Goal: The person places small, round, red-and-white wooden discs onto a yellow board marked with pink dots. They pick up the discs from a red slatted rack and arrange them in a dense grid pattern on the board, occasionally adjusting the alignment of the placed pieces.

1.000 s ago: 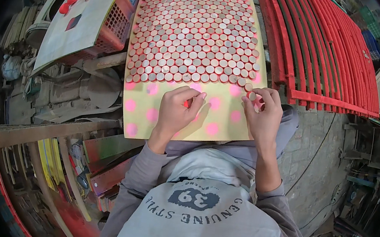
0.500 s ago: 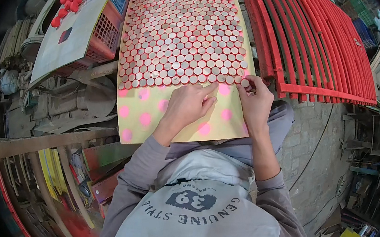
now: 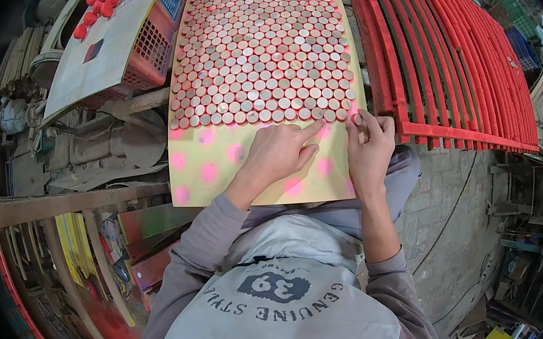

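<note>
Rows of small round discs (image 3: 263,56), pale on top with red sides, cover most of a yellow board (image 3: 253,191) in front of me. Pink round spots mark the board's bare near strip. My left hand (image 3: 276,153) lies over that strip, index finger stretched to the nearest row and thumb apart, holding nothing. At the board's right edge, thumb and fingers of my right hand (image 3: 371,150) pinch a single disc (image 3: 356,119), tilted so its reddish side shows. The fingers partly hide it. It is just right of the end of the nearest row.
A red slatted rack (image 3: 471,91) stands close on the right. To the left, a pale panel (image 3: 94,58) with red round pieces rests over a pink plastic crate (image 3: 152,44). A wooden frame (image 3: 76,204) lies at lower left; a dark cable (image 3: 450,218) crosses the paved floor.
My left hand has slid slightly right, its index finger moving along the nearest row. My right hand has shifted a little right, and its disc has turned from pale face to reddish side.
</note>
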